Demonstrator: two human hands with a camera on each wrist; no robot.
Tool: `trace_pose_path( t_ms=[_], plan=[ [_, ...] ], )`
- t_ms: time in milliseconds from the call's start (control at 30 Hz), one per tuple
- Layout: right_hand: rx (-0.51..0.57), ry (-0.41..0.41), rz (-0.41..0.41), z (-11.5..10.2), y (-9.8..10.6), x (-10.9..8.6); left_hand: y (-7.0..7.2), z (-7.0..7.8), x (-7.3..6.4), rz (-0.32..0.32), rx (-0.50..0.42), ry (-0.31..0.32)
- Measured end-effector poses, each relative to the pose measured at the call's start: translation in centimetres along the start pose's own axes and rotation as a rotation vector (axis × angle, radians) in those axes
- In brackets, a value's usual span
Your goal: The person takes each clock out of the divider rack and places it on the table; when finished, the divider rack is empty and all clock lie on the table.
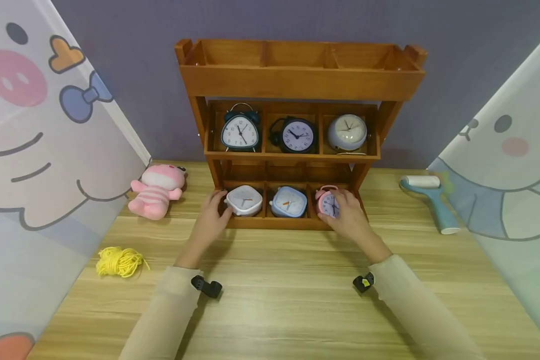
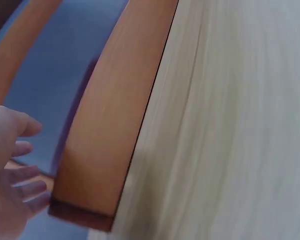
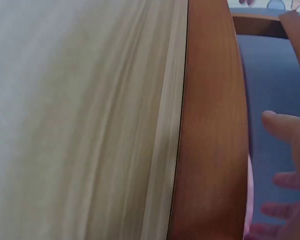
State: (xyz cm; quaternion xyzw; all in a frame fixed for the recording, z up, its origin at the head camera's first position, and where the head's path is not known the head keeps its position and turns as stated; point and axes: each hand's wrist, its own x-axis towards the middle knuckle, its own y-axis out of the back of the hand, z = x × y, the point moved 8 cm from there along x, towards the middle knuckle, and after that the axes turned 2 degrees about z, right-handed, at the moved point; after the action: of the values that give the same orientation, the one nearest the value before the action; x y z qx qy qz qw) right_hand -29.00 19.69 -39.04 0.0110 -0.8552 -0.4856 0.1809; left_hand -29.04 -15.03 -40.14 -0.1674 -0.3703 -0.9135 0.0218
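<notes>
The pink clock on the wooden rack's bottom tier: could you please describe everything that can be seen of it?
The pink clock has a rounded case that looks like plastic, a pale face with dark numerals and hands, a pink loop on top and a bell at upper left. It sits in the right-hand bottom compartment of the wooden rack, facing the head camera. The right hand covers its right side; whether they touch is hard to tell.
</notes>
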Motion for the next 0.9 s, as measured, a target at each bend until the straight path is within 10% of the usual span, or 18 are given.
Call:
trace_pose_path(
  t_ms=[267, 500, 900],
  plan=[
    [0.018, -0.173, -0.022, 2.1, -1.0, 0.7, 1.0, -3.4, -0.2, 0.057, -0.142, 0.119],
    [0.057, -0.266, -0.037, 2.7, -1.2, 1.2, 0.5, -5.3, 0.2, -0.015, -0.320, 0.205],
    [0.095, -0.307, 0.003, 3.5, -1.3, 1.6, -0.3, -7.1, 0.0, -0.049, -0.521, 0.383]
  ],
)
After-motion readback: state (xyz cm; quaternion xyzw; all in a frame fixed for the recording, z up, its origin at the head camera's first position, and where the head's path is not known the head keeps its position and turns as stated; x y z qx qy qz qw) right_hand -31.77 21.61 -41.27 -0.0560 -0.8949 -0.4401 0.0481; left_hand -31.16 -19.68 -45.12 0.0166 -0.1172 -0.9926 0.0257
